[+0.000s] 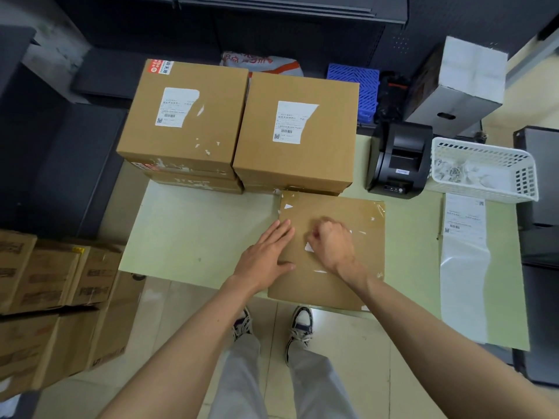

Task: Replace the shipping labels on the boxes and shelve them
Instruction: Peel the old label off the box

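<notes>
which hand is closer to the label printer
Right. The right hand picks at label scraps on the flat box, just below-left of the label printer; the left hand lies flat at the box's left edge, farther away.

The person wore light grey trousers (242,379) and dark-and-white lace-up sneakers (299,328); both forearms were bare, no sleeves in view

Your curled right hand (329,240) is motion-blurred, so you can't tell whether its fingertips pinch anything, and it hides the flat brown cardboard box (332,282) surface beneath. Far right of that hand, print on the long white paper label strip (464,219) is too small to read
</notes>
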